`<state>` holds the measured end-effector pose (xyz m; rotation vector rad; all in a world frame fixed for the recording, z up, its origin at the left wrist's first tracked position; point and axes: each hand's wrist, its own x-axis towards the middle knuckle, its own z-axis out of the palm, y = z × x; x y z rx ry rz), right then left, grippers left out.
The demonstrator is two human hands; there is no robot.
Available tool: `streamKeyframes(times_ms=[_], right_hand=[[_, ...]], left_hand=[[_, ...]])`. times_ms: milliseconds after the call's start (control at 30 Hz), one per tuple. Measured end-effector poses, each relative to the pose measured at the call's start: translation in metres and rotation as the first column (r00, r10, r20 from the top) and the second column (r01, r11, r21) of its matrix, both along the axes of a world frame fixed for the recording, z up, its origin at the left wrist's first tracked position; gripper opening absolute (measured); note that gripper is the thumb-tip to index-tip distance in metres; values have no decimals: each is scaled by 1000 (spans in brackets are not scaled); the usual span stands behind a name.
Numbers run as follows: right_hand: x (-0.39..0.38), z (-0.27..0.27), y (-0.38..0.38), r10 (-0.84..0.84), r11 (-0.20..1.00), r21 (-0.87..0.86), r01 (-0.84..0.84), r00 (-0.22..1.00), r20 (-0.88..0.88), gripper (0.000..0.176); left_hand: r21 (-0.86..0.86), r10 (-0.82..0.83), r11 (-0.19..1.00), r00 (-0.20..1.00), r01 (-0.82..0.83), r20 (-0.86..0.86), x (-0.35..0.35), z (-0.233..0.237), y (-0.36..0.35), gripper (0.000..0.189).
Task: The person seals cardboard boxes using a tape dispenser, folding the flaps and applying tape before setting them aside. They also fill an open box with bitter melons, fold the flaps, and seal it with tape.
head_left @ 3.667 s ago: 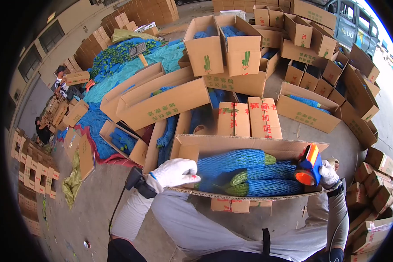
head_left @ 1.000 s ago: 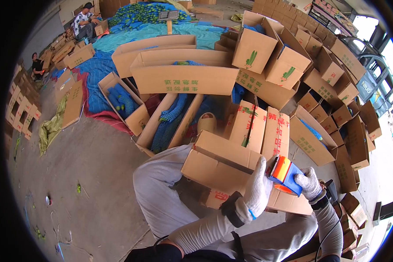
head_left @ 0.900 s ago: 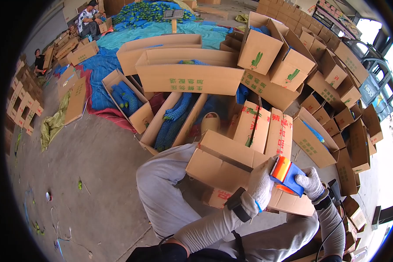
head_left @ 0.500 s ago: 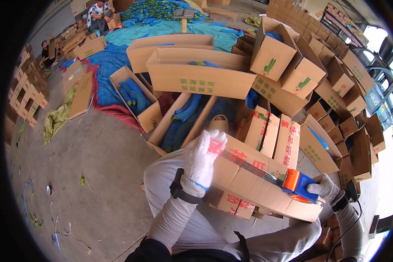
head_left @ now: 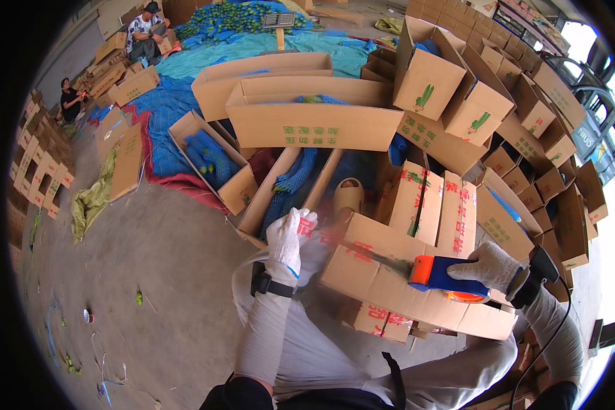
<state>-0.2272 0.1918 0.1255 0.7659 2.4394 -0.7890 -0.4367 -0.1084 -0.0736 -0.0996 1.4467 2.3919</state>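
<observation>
A long cardboard carton (head_left: 396, 287) lies across my lap with its seam side up. My right hand (head_left: 493, 265), in a white knit glove, is closed around a blue and orange tape dispenser (head_left: 444, 273) resting on the carton's top. From the dispenser, clear packing tape (head_left: 329, 234) with red print runs left along the carton and past its left end. My left hand (head_left: 285, 236), also gloved, pinches the tape's free end just off that end of the carton. Taped cartons (head_left: 417, 205) with red lettering sit behind the one on my lap.
Open cartons (head_left: 314, 113) with blue-netted produce (head_left: 212, 157) stand ahead. More open boxes (head_left: 547, 178) crowd the right. Green produce (head_left: 236, 24) is heaped on blue sheeting at the back. Two people sit at the far left. Small litter (head_left: 88, 316) lies on the concrete floor.
My left hand has moved left and a little down, pulling the tape beyond the carton's end. The dispenser in my right hand has slid left along the carton.
</observation>
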Motion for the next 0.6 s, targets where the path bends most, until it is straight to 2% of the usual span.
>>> streamKeyframes(times_ms=[33, 67, 100, 133, 167, 200, 233, 300, 333, 400, 433, 467, 500, 533, 600], right_hand=[[-4, 1, -4, 16, 998, 60, -18, 999, 38, 59], [-9, 2, -7, 30, 992, 118, -39, 997, 78, 59], [-15, 8, -14, 78, 984, 154, -92, 993, 91, 64], [-18, 9, -16, 127, 971, 185, -149, 984, 124, 68], [-20, 6, -15, 145, 956, 235, -173, 981, 132, 69], [-21, 2, -15, 163, 939, 283, -198, 976, 144, 69], [-22, 3, -15, 134, 951, 256, -172, 978, 162, 69], [-25, 5, -16, 127, 956, 241, -169, 975, 183, 75], [-27, 4, -19, 147, 946, 261, -191, 973, 178, 77], [-28, 3, -22, 170, 927, 306, -215, 971, 167, 81], [-24, 1, -19, 197, 918, 319, -238, 968, 154, 86], [-21, 3, -19, 197, 914, 331, -233, 970, 140, 86], [-20, 5, -20, 197, 913, 337, -229, 972, 127, 87], [-19, 5, -23, 199, 914, 335, -228, 973, 121, 87], [-22, 3, -24, 205, 932, 268, -243, 965, 161, 89]], left_hand=[[-46, -59, 997, 998, 61, 34, 3, -15, 1, 43], [-122, -90, 988, 996, 92, 24, 9, -29, 8, 33], [-292, -272, 938, 915, 184, -296, 2, -106, 18, 28], [-473, -443, 853, 782, 218, -438, -1, -134, 23, 26], [-613, -576, 770, 604, 175, -551, -3, -161, 28, 24], [-739, -683, 662, 506, 125, -526, 7, -142, 25, 23], [-841, -781, 538, 409, 55, -473, 16, -123, 20, 23], [-753, -756, 631, 366, 185, -543, 17, -115, 15, 26], [-755, -767, 617, 384, 222, -515, 16, -109, 15, 28], [-811, -755, 550, 534, 200, -381, 17, -91, 12, 37], [-838, -685, 524, 659, 151, -310, 16, -78, 10, 42], [-838, -567, 543, 759, 52, -320, 19, -45, 8, 48], [-807, -473, 587, 781, -67, -408, 24, -2, 13, 54], [-769, -473, 619, 704, -162, -529, 34, 40, 24, 60], [-766, -688, 579, 338, -278, -643, 66, 90, 66, 59]])
